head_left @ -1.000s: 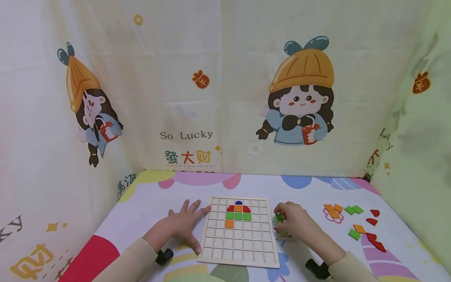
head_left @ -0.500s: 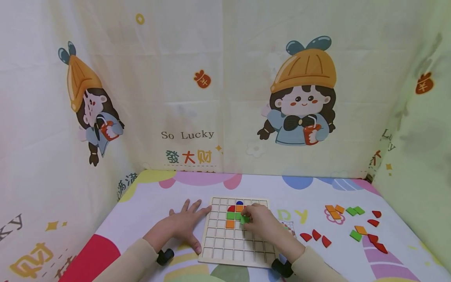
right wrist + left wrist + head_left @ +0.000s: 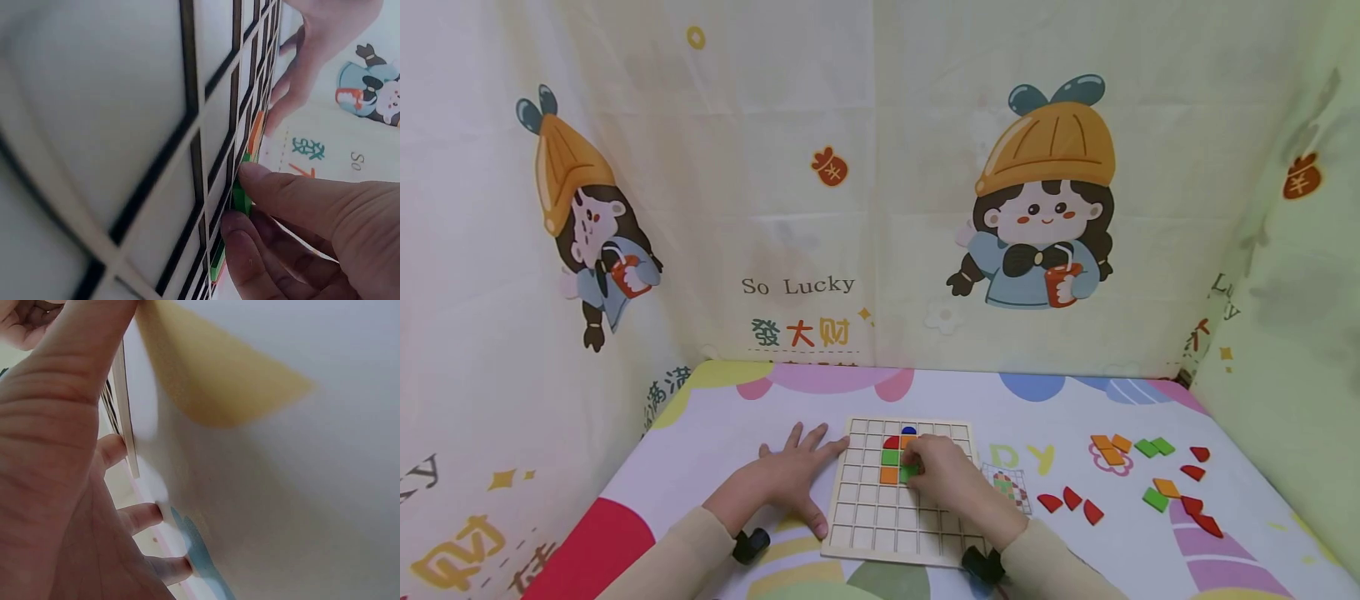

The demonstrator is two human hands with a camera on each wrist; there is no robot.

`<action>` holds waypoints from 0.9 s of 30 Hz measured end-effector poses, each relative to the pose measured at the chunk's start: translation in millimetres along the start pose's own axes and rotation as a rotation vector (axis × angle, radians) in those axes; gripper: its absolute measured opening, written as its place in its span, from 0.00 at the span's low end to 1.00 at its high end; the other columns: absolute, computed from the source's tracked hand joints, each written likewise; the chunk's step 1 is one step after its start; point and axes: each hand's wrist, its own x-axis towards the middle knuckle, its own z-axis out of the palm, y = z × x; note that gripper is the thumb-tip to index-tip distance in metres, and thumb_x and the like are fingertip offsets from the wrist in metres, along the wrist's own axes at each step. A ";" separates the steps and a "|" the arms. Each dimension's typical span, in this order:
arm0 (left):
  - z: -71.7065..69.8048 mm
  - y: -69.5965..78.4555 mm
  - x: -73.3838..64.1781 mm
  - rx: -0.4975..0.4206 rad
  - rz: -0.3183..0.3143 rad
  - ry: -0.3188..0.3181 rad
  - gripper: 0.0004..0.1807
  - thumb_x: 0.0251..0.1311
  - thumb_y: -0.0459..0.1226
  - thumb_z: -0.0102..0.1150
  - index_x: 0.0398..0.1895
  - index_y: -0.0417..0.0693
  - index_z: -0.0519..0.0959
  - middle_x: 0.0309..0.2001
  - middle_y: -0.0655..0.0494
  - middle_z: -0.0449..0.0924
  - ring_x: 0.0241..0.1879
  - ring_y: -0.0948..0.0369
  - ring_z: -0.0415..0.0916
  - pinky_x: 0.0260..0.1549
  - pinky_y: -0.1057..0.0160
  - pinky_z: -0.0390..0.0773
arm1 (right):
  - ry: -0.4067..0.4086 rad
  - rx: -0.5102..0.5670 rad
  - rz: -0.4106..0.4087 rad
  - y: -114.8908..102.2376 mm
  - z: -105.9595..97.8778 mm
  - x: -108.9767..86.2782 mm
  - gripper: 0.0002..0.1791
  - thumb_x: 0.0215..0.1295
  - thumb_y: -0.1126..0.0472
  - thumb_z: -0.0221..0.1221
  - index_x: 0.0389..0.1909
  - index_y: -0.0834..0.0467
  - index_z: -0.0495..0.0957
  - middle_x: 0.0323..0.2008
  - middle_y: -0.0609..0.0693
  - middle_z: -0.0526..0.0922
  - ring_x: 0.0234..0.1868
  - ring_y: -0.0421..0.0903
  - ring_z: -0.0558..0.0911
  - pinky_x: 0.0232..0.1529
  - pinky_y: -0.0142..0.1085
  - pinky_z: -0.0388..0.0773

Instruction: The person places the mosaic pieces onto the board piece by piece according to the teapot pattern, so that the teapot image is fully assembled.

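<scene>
A wooden grid board lies on the table. My left hand rests at its left side with fingers spread, the thumb and index finger touching the edge. Over the upper middle cells, my right hand pinches a green square tile between thumb and fingers, just right of an orange square tile. Other cells hold a green tile, a red quarter-round piece and a blue piece. My right fingers hide the tiles beneath them.
Right of the board lies a printed pattern card. Beyond it are loose red pieces, orange tiles, green tiles and a further mixed group. A printed cloth wall stands behind the table.
My right hand has moved left from the card to the board, carrying a green tile, then slightly down into the cell beside the orange tile. My left hand has stayed put.
</scene>
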 end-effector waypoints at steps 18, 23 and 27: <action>-0.5 0.0 -1.0 0.006 0.000 0.006 0.74 0.22 0.71 0.80 0.82 0.76 0.53 0.84 0.47 0.44 0.80 0.30 0.37 0.57 0.11 0.48 | 0.002 -0.132 0.032 -0.8 -16.2 -14.7 0.04 0.61 0.60 0.72 0.34 0.53 0.88 0.34 0.45 0.83 0.36 0.43 0.80 0.41 0.41 0.83; -0.8 0.0 -1.1 0.001 0.003 0.001 0.74 0.22 0.71 0.80 0.82 0.75 0.53 0.84 0.47 0.44 0.80 0.30 0.37 0.57 0.11 0.49 | 0.038 -0.199 0.152 11.7 -39.9 -33.9 0.06 0.64 0.57 0.70 0.38 0.54 0.88 0.40 0.48 0.86 0.40 0.46 0.83 0.46 0.47 0.84; -2.4 -0.5 -1.7 -0.003 -0.005 -0.005 0.75 0.21 0.72 0.79 0.82 0.75 0.53 0.85 0.47 0.43 0.80 0.31 0.36 0.57 0.11 0.48 | 0.056 -0.263 0.204 33.7 -64.6 -52.6 0.07 0.68 0.58 0.67 0.41 0.57 0.87 0.39 0.50 0.84 0.36 0.44 0.80 0.41 0.46 0.82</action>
